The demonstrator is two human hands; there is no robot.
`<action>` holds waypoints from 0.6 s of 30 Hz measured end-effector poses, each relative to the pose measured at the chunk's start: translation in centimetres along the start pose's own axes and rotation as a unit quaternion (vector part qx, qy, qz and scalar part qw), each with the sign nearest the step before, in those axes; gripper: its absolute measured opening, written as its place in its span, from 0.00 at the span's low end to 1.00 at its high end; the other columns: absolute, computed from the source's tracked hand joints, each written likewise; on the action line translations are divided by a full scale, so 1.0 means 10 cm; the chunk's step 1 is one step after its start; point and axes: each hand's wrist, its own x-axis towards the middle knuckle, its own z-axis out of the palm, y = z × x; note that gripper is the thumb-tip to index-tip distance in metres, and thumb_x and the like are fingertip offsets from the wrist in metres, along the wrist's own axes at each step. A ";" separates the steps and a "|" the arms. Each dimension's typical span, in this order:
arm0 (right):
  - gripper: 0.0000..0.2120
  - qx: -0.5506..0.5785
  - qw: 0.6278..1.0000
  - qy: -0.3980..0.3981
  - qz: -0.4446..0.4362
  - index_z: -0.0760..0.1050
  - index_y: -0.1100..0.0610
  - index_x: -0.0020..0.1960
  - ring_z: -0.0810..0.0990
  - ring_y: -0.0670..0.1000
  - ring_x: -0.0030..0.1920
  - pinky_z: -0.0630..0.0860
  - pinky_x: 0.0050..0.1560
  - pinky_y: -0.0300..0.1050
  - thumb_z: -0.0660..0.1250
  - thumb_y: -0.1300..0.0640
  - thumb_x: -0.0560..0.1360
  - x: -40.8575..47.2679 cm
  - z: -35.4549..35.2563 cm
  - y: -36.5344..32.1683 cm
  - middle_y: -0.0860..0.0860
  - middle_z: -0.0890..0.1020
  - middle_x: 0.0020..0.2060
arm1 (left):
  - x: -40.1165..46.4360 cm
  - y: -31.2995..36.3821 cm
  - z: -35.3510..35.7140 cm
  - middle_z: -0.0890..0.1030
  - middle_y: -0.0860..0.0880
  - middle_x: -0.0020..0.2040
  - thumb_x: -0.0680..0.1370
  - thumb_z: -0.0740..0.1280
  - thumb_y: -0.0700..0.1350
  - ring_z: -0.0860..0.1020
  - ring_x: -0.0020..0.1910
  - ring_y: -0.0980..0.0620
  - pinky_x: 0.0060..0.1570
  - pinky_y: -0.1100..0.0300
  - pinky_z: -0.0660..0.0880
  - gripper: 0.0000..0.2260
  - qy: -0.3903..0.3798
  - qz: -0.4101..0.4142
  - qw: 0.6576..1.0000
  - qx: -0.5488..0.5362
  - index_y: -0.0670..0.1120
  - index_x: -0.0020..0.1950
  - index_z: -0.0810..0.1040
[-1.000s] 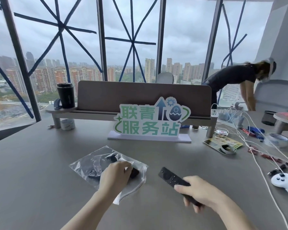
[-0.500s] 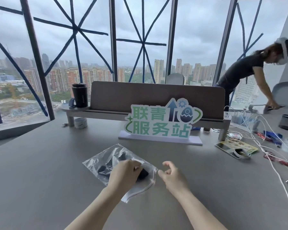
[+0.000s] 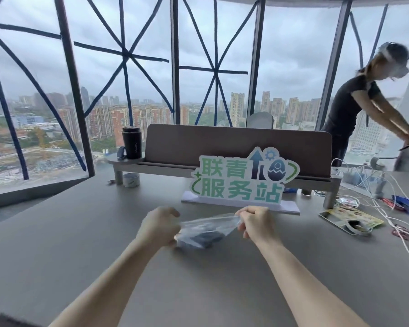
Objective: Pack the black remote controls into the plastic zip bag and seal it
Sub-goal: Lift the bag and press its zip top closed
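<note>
The clear plastic zip bag [image 3: 204, 228] is held just above the grey table [image 3: 80, 232], stretched between my two hands. Dark shapes of the black remote controls [image 3: 204, 237] show through its lower part, blurred. My left hand [image 3: 158, 226] pinches the bag's left end. My right hand [image 3: 255, 221] pinches its upper right corner, fingers closed on the plastic. Whether the zip strip is closed I cannot tell.
A green-lettered sign [image 3: 243, 180] on a white base stands just behind the bag. Behind it is a desk shelf with a black tumbler [image 3: 131, 142]. White cables [image 3: 376, 185], a yellow packet [image 3: 352, 218] and small items lie at the right. A person [image 3: 354, 109] bends over at far right.
The remote that my right hand held a second ago is out of sight. Both hands have taken the bag by its ends and lifted it off the table. The view has shifted left.
</note>
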 end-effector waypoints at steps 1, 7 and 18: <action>0.13 0.045 0.999 0.013 -0.008 0.82 0.57 0.33 0.73 0.50 0.19 0.73 0.24 0.43 0.63 0.65 0.71 -0.01 -0.11 -0.18 0.59 0.83 0.26 | 0.06 0.16 -0.14 0.81 0.41 0.42 0.70 0.65 0.34 0.82 0.26 0.46 0.29 0.54 0.81 0.10 -0.006 0.001 0.997 -0.073 0.44 0.48 0.80; 0.11 0.195 0.977 0.073 -0.047 0.83 0.60 0.34 0.71 0.49 0.17 0.67 0.19 0.36 0.63 0.66 0.70 0.00 -0.60 -1.06 0.55 0.81 0.22 | 0.17 0.97 -0.81 0.79 0.45 0.33 0.71 0.72 0.34 0.78 0.26 0.56 0.27 0.67 0.76 0.04 -0.038 0.085 0.964 -0.249 0.42 0.41 0.82; 0.11 0.211 0.973 0.094 -0.007 0.82 0.63 0.36 0.73 0.49 0.17 0.70 0.18 0.36 0.62 0.68 0.70 -0.17 -0.87 -0.91 0.55 0.81 0.22 | -0.06 0.74 -0.21 0.80 0.47 0.35 0.71 0.71 0.32 0.75 0.32 0.56 0.30 0.72 0.73 0.06 -0.060 0.127 0.959 -0.246 0.38 0.47 0.83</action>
